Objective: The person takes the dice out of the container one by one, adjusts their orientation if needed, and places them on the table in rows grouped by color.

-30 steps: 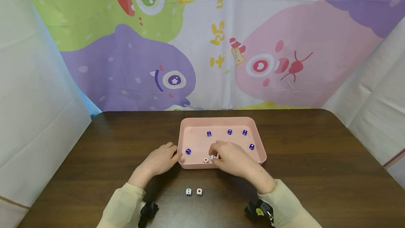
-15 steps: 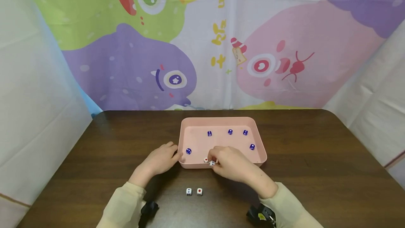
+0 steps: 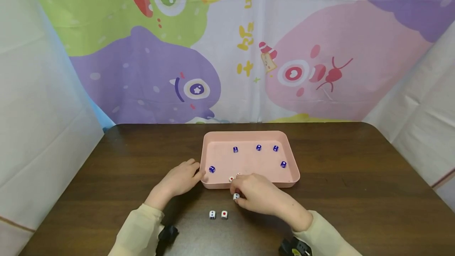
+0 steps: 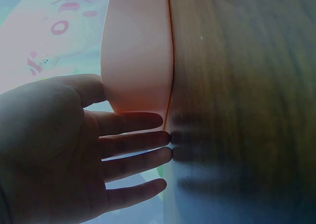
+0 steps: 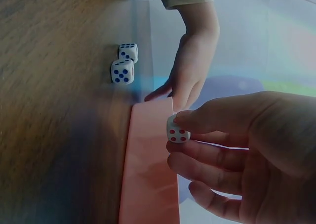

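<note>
My right hand (image 3: 259, 194) pinches a white die (image 3: 236, 196) between thumb and fingertips, just in front of the pink tray (image 3: 245, 132). The right wrist view shows red pips on the face of this held die (image 5: 178, 133). At the tray's left front corner, my left hand (image 3: 181, 177) touches the wall with straight fingers, the thumb at the rim. Inside lie a white die (image 3: 231, 179) with a red pip and another white die (image 3: 239, 174), mostly hidden by my right hand. Two more white dice (image 5: 122, 71) sit side by side on the table before the tray.
Several blue dice are spread over the tray floor, one blue die (image 3: 211, 169) near its left wall and another blue die (image 3: 283, 164) at the right. The brown table (image 3: 355, 177) ends at a printed cloth backdrop (image 3: 234, 86).
My right hand has lifted the white die over the tray's front wall and carried it toward me, in front of the tray. My left hand has stayed at the tray's corner.
</note>
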Tool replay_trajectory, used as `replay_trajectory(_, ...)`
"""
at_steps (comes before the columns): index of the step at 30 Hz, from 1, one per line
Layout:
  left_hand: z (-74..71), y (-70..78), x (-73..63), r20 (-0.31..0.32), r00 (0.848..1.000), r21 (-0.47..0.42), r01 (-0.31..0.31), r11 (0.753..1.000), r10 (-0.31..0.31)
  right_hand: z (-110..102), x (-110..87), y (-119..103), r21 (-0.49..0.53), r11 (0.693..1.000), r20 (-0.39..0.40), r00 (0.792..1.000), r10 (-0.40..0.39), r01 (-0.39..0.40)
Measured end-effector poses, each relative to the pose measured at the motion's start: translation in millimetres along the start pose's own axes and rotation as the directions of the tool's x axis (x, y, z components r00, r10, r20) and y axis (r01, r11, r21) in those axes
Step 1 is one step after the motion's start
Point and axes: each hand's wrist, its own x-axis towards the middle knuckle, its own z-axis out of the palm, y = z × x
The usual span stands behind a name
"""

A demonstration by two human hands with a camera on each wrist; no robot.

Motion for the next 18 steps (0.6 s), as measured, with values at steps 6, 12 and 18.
replay_trajectory(6, 0.2, 1.2, 0.2, 0.004, 1.000, -0.007, 0.000, 1.000, 0.000, 1.0, -2.2, -2.9, -0.029, 1.000, 0.062, 0.998, -0.004, 0.006)
replay_trajectory(12, 0.5, 0.7, -0.1, 0.014, 1.000, -0.002, 0.003, 1.000, -0.003, 4.9, -4.1, -5.1, -0.019, 0.999, 0.096, 0.995, -0.029, 0.031)
replay_trajectory(18, 0.1, -0.2, 0.5, 0.002, 1.000, 0.001, -0.004, 1.000, 0.004, 8.4, -3.9, -8.1, -0.034, 0.999, 0.125, 0.992, -0.029, 0.033)
